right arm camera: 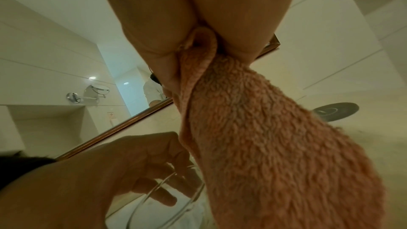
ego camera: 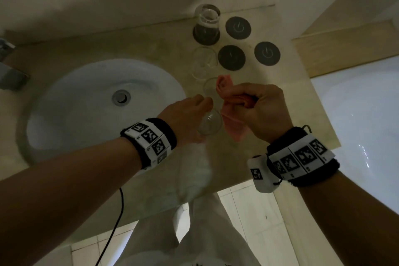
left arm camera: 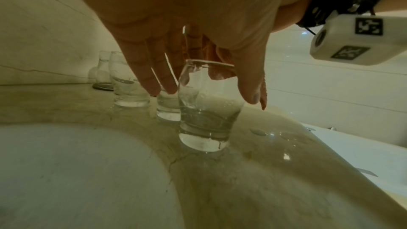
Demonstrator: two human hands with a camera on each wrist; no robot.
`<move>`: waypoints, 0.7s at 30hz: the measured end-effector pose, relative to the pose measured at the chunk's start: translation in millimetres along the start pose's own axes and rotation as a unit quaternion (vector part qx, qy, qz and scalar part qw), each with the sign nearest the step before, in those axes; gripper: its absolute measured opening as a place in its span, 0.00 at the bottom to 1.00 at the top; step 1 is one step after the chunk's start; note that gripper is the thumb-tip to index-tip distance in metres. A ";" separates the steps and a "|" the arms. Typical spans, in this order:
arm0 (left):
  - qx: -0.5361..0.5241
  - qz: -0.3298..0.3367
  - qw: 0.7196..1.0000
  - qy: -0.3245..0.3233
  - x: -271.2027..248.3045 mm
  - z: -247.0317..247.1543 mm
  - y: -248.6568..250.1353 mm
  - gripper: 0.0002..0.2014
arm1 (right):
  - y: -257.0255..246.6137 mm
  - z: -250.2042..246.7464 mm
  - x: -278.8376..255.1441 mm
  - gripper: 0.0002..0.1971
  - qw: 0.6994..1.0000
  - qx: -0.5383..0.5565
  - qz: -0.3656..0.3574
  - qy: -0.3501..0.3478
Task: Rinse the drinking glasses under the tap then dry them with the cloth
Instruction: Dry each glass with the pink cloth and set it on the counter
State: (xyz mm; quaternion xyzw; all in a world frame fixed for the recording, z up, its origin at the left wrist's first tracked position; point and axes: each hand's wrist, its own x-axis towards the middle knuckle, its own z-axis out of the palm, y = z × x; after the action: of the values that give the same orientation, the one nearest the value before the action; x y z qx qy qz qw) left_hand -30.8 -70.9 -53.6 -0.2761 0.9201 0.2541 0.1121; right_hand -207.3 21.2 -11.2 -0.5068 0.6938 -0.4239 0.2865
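Fingers (left arm camera: pixel 152 69) of the left hand (ego camera: pixel 185 114) curl round a clear, wet drinking glass (left arm camera: pixel 207 111), held just above the beige stone desk (ego camera: pixel 269 97) beside the white round sink (ego camera: pixel 86 97). Right hand (ego camera: pixel 265 110) clenches a bunched salmon-pink terry cloth (right arm camera: pixel 264 137), touching the glass.

this is a bathroom, likely in a hotel: a white oval basin (ego camera: pixel 103 101) with a metal drain plug (ego camera: pixel 121 97) is sunk into a beige stone worktop (ego camera: pixel 151 49), and a white bathtub (ego camera: pixel 362 114) sits just beside the worktop's end. a framed wall mirror (right arm camera: pixel 66 93) reflects a round shaving mirror on an arm (right arm camera: pixel 88 93). round dark coasters (ego camera: pixel 238 27) lie on the worktop, the floor is pale tile (ego camera: pixel 248 211).
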 end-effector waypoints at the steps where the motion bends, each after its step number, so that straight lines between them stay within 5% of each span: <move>1: -0.009 -0.002 1.000 0.005 0.0 1.5 0.7 0.38 | 0.3 0.1 0.5 0.14 1.000 -0.008 0.005 -0.001; 15: -0.180 -0.059 0.979 0.080 -22.3 -4.5 -17.3 0.45 | -30.0 -0.5 16.3 0.16 0.995 0.041 0.003 -0.089; 21: -0.306 -0.072 0.929 0.194 -50.3 -33.2 -35.9 0.45 | -64.1 9.4 31.0 0.28 0.996 0.010 -0.058 -0.060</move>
State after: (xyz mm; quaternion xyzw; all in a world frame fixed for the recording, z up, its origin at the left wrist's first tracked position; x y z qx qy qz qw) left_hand 28.7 -91.6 -22.6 -0.4063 0.7790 0.4565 -0.1404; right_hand -179.9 -19.0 41.7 -0.5675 0.6406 -0.4158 0.3078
